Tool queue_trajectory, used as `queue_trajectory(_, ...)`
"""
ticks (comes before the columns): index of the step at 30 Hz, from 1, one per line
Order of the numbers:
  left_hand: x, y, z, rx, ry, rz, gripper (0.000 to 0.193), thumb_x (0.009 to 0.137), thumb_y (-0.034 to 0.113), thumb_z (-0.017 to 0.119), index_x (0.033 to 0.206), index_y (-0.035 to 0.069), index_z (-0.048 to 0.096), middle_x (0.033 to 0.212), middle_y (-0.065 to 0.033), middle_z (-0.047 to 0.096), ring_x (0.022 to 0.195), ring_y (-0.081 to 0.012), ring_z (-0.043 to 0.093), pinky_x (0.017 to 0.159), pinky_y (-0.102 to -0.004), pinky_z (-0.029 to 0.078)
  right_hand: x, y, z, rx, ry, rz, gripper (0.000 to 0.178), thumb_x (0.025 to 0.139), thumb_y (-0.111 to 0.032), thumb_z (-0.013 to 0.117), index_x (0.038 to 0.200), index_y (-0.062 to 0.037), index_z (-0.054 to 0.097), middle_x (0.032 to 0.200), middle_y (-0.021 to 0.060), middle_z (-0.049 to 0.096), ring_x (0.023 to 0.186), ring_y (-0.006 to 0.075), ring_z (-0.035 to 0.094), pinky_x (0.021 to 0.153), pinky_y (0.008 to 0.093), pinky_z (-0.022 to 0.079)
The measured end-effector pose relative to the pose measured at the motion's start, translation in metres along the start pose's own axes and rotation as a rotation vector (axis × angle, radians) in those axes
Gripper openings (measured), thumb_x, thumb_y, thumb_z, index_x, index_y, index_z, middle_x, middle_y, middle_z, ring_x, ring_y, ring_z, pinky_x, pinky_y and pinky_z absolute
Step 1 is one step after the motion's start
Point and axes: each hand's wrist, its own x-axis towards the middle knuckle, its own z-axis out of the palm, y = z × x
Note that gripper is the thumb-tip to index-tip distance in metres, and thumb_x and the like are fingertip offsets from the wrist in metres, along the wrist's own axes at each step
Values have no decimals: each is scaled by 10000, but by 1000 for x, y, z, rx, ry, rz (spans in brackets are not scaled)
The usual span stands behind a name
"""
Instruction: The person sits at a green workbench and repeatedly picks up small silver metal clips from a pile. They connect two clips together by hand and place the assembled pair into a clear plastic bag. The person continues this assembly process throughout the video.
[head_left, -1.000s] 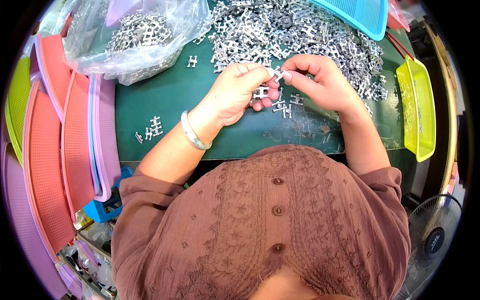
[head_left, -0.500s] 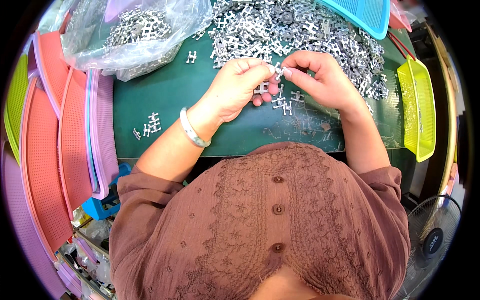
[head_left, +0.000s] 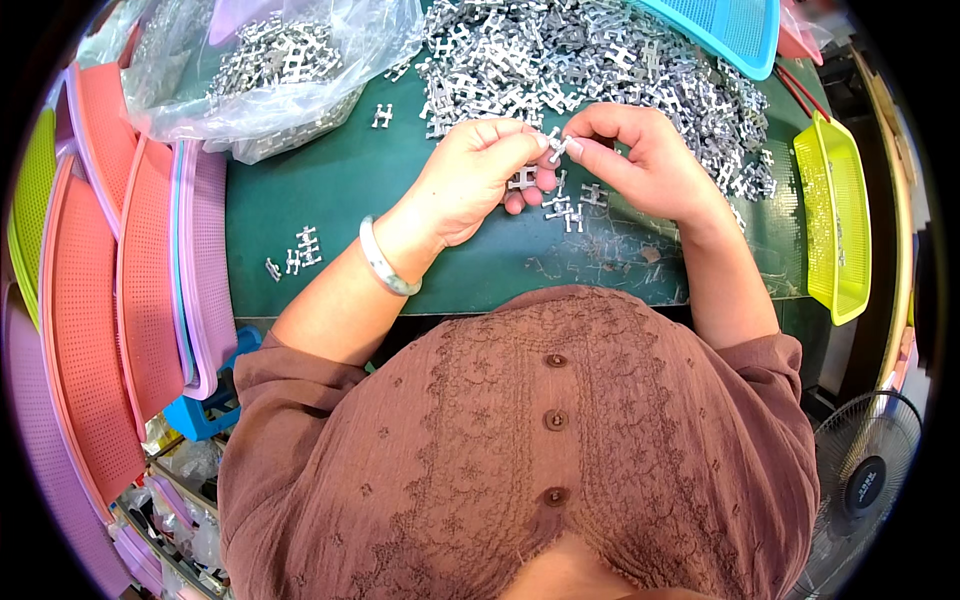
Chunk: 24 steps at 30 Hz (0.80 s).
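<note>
"What does the bare left hand (head_left: 474, 176) grip?"
"Its thumb and finger pinch a small silver H-shaped metal piece (head_left: 559, 147) over the dark green tabletop (head_left: 480, 272)."
"The bare right hand (head_left: 648, 166)?"
"Clamped on that piece's right end."

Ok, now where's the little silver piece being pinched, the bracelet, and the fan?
Silver metal piece (head_left: 560, 147): head view, on its visible middle.
Pale bangle (head_left: 377, 259): head view, on the middle of its visible band.
Electric fan (head_left: 866, 483): head view, on the dark round centre of its guard.
</note>
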Motion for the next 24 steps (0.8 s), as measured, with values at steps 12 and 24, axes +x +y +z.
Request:
queue_trajectory(12, -16, 53, -32, -62, 197, 485, 140, 849, 161, 529, 808, 36, 578, 702, -75, 609, 550, -112, 565, 411, -183, 391, 2, 8, -3, -313, 24, -234, 96, 736, -11, 572, 830, 9, 585, 755, 100, 555, 703, 243, 540, 647, 298, 442)
queue_trajectory(24, -31, 122, -123, 1676, 1066, 926, 224, 800, 212, 601, 937, 38, 636, 886, -61, 622, 803, -133, 581, 725, -233, 439, 4, 3, 6, -482, -85, -350, 149, 663, -50, 618, 806, -21, 582, 786, 94, 524, 793, 279, 511, 705, 362, 428)
